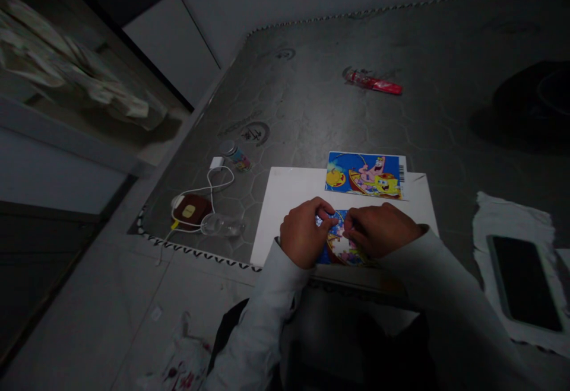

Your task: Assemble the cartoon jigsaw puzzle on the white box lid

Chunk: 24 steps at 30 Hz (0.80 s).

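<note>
Head view: left hand (303, 234) and right hand (378, 229) curl over puzzle (338, 245).

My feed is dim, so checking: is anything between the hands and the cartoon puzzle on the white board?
Nothing visible. The left hand and right hand already rest on the puzzle on the white board. The cartoon picture card lies farther away on the board, apart from both hands.

A matt white board (289, 201) at lower centre carries a glossy printed card (364, 175). The quilted grey mattress fabric (320, 100) looks dull; the phone (523, 281) at right is smooth and glossy on rough white cloth (512, 219).
</note>
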Tool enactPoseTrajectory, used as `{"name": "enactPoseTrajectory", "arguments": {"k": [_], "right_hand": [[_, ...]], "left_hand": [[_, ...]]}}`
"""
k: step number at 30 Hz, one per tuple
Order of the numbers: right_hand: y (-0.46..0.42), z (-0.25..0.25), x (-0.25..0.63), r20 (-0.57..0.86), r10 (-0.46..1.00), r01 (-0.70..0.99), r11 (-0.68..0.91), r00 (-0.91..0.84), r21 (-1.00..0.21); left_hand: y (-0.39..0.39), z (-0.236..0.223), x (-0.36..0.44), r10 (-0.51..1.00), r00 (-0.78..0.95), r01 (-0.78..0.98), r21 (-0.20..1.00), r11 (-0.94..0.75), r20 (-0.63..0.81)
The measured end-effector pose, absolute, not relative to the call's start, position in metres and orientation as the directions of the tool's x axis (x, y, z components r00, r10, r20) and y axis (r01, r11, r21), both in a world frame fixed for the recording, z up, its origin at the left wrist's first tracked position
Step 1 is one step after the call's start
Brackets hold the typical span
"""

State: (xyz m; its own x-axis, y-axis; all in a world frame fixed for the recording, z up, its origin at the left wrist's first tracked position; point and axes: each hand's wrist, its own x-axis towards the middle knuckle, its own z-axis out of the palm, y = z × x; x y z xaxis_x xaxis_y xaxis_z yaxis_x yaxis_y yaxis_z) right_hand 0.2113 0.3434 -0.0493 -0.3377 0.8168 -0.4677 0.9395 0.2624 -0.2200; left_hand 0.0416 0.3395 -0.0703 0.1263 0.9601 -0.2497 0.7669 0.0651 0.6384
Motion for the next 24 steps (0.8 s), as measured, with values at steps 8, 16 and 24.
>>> {"name": "enactPoseTrajectory", "arguments": {"k": [8,16,24], "right_hand": [[0.343,-0.051,0.208,-0.476,0.816,0.945,0.297,-0.327,-0.14],[0.342,-0.049,0.216,-0.432,0.815,0.922,0.336,-0.386,-0.191],[0.338,-0.043,0.272,-0.363,0.9,0.957,0.158,-0.241,-0.243]], "left_hand": [[0.336,-0.068,0.046,0.962,0.123,0.797,0.601,0.051,-0.244],[0.334,-0.051,0.04,0.974,0.087,0.832,0.553,0.044,-0.209],[0.33,-0.012,-0.035,0.96,0.049,0.954,0.299,0.037,-0.274]]}}
